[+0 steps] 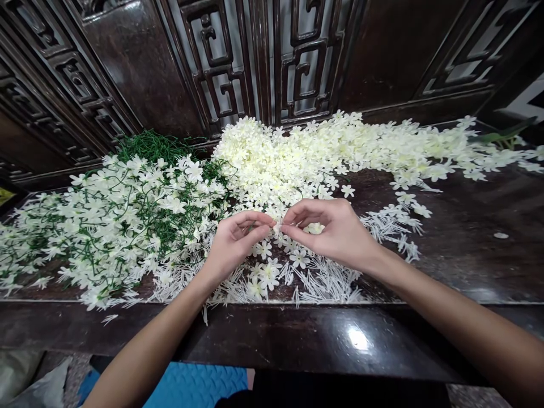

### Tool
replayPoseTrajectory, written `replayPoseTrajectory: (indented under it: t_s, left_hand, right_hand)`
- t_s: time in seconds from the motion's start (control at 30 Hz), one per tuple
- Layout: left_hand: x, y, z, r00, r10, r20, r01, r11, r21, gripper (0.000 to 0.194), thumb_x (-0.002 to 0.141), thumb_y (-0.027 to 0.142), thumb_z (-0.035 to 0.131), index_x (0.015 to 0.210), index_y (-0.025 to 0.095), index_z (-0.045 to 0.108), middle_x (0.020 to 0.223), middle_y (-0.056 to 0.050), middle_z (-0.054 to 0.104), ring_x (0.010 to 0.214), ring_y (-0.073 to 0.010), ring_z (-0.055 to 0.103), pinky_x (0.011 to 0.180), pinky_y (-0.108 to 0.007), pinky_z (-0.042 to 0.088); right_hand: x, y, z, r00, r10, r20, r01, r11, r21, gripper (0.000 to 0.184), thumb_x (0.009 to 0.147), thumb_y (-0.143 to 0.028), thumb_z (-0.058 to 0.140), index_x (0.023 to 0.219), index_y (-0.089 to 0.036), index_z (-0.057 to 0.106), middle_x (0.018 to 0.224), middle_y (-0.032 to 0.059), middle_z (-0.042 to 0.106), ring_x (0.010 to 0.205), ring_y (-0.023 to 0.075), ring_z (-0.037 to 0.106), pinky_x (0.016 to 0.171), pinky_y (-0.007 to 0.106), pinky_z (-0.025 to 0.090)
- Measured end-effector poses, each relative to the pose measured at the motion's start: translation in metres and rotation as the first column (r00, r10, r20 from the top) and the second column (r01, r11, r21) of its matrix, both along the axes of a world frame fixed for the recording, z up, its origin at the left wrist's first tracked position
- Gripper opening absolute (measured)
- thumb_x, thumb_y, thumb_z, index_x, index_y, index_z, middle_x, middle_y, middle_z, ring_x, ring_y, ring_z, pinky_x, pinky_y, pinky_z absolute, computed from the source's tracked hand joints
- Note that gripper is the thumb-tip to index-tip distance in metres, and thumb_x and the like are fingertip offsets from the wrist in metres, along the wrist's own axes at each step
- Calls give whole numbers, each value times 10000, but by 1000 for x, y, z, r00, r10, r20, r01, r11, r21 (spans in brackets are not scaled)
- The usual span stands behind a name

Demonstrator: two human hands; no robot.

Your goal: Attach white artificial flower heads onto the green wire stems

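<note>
My left hand (238, 238) and my right hand (334, 232) meet fingertip to fingertip above the dark wooden bench. Thumb and forefinger of each are pinched on a small white artificial flower piece (277, 228), largely covered by the fingers. Behind them rises a heap of loose cream-white artificial blossoms (272, 164). Left of my left hand lies a pile of white flowers on green stems (127, 215). Loose white stamens (327, 280) are scattered below my right hand, with a few open blossoms (267, 275) beside them.
A carved dark wooden backrest (263, 62) stands behind the flowers. Green stems (153, 147) are bunched at the back left. More white stamens (386, 224) lie to the right. The bench's front edge (297, 334) is nearest me, above a blue textured stool or mat (199, 382).
</note>
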State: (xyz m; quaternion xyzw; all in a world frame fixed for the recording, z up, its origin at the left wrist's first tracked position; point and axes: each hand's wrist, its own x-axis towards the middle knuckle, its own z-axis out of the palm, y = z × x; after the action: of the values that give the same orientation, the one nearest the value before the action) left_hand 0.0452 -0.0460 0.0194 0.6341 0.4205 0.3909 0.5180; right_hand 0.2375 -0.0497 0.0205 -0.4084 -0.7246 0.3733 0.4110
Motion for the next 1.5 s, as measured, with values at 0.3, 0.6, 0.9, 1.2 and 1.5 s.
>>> replayPoseTrajectory:
  t_s: [0.3,0.6,0.9,1.2,1.5]
  left_hand:
    - [-1,-1,-1,996,46,-79,-39,996,84,100,762,175,693,826,245,724,863,-34,709,786,-174,642,747,-343,534]
    - [0,-1,-1,996,37,-82,-27,992,125,126,753,178,721,843,265,733,863,-22,730,793,-169,664,750,-334,553]
    - [2,-3,2,998,13,-59,-4,987,161,168,746,148,727,844,284,746,868,-17,741,792,-173,677,729,-338,570]
    - [-4,1,-1,996,-26,-82,39,986,162,163,803,160,671,905,264,743,900,-23,736,788,-140,673,664,-275,566]
    - [-2,0,-1,994,-4,-111,28,977,212,145,794,147,671,862,250,745,858,-29,725,768,-138,659,611,-266,541]
  right_hand:
    - [-1,-2,1,999,-16,-31,17,1000,8,38,747,-160,644,769,-186,661,757,29,693,670,153,645,629,352,587]
    - [-3,-4,1,999,-17,-33,18,999,46,88,734,-102,619,751,-184,646,743,23,685,690,157,648,668,364,586]
    - [-4,-5,0,995,9,-95,-6,1000,26,52,734,-121,628,740,-172,635,730,20,674,676,147,641,654,343,583]
    - [-4,-3,2,993,-79,-93,76,997,-33,70,724,-171,700,742,-173,631,710,25,660,633,143,628,596,327,580]
    - [-4,-2,0,989,-47,-140,30,993,-118,122,717,-223,743,730,-174,631,711,29,658,641,148,633,638,354,584]
